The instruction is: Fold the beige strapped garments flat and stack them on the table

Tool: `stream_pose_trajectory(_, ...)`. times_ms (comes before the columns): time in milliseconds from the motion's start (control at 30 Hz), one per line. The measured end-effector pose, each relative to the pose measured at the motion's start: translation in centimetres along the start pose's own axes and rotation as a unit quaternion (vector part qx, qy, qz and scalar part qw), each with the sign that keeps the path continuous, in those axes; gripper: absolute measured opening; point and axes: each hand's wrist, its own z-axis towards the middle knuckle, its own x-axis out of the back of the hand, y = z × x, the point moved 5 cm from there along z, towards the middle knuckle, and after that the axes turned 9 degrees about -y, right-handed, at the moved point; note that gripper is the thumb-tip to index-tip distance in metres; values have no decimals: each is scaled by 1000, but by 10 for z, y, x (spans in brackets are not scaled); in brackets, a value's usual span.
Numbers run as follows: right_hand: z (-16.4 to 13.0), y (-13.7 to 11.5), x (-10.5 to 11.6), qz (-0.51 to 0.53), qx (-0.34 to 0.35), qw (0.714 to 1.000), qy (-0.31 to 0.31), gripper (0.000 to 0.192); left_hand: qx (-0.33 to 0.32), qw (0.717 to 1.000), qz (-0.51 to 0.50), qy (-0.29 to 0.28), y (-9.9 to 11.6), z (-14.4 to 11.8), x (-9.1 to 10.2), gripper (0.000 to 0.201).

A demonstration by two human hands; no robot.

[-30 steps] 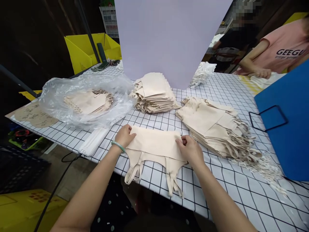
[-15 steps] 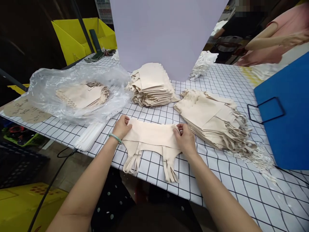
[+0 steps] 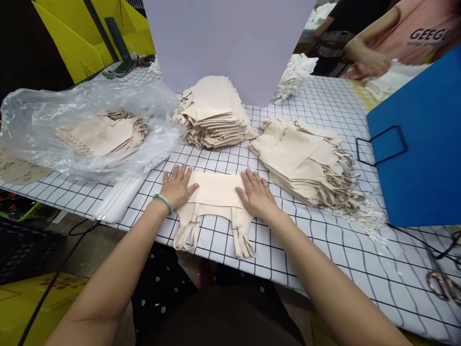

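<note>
A beige strapped garment, like a bra top, lies flat on the checked tablecloth right in front of me. Its two sets of straps point toward the table's near edge. My left hand rests flat on its left end, fingers stretched out, a green bangle on the wrist. On the right end my right hand lies flat as well, fingers apart. Just beyond is a stack of beige garments, and a second beige pile sits right of my right hand.
On the left, a clear plastic bag holds more beige pieces. A white power strip lies near the front edge. A blue board stands at right, with scissors below. Beyond it a person in pink works.
Both hands have gone from pinching the garment's upper corners to lying flat on its ends. The view has shifted, bringing the scissors into sight.
</note>
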Motion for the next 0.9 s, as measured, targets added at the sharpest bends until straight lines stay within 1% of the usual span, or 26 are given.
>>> stream_pose_trajectory(67, -5, -3, 6, 7, 19, 1000, 20, 68, -8, 998, -24, 49, 20, 2, 15, 69)
stream_pose_trajectory(100, -9, -4, 12, 8, 39, 998, 40, 65, -31, 995, -50, 81, 35, 5, 24, 69)
stream_pose_trajectory(133, -13, -4, 20, 8, 64, 996, 68, 62, -64, 988, -88, 108, 54, 9, 31, 67)
stream_pose_trajectory(167, -15, 0, 32, 8, 91, 990, 103, 57, -99, 978, -136, 124, 75, 15, 38, 64)
stream_pose_trajectory(200, -17, 7, 46, 12, 117, 983, 142, 51, -127, 965, -194, 124, 96, 24, 42, 61)
stream_pose_trajectory(233, -17, 18, 64, 21, 136, 974, 182, 46, -143, 950, -256, 108, 116, 35, 44, 57)
stream_pose_trajectory(267, -15, 34, 83, 33, 140, 965, 219, 41, -144, 934, -315, 85, 136, 48, 45, 54)
stream_pose_trajectory(300, -10, 53, 104, 47, 129, 958, 250, 37, -130, 919, -368, 61, 153, 62, 44, 51)
stream_pose_trajectory(333, -3, 75, 125, 60, 106, 954, 274, 34, -106, 905, -409, 41, 167, 76, 42, 48)
stream_pose_trajectory(400, 17, 119, 166, 77, 46, 950, 299, 31, -61, 889, -454, 26, 189, 100, 39, 46)
stream_pose_trajectory(467, 41, 155, 198, 89, 5, 952, 293, 30, -38, 885, -464, 25, 201, 117, 35, 42)
stream_pose_trajectory(533, 66, 178, 217, 110, 1, 962, 251, 29, -31, 885, -464, 20, 208, 126, 30, 39)
stream_pose_trajectory(567, 78, 186, 222, 123, 6, 969, 215, 33, -26, 885, -464, 17, 209, 129, 27, 38)
stream_pose_trajectory(633, 94, 195, 224, 147, 24, 979, 138, 51, -21, 890, -455, 21, 210, 130, 23, 38)
stream_pose_trajectory(667, 98, 197, 223, 157, 31, 981, 108, 60, -26, 897, -440, 33, 211, 129, 23, 39)
stream_pose_trajectory(700, 101, 199, 222, 166, 36, 981, 88, 62, -38, 906, -418, 55, 213, 127, 25, 39)
stream_pose_trajectory(733, 102, 200, 220, 175, 39, 980, 82, 58, -55, 916, -390, 83, 215, 126, 29, 40)
stream_pose_trajectory(800, 102, 202, 220, 192, 45, 975, 97, 46, -104, 926, -335, 144, 224, 123, 42, 42)
stream_pose_trajectory(833, 99, 201, 221, 200, 49, 972, 112, 45, -130, 924, -318, 167, 229, 122, 51, 45)
stream_pose_trajectory(900, 90, 194, 229, 216, 65, 963, 145, 47, -182, 912, -309, 197, 241, 122, 73, 59)
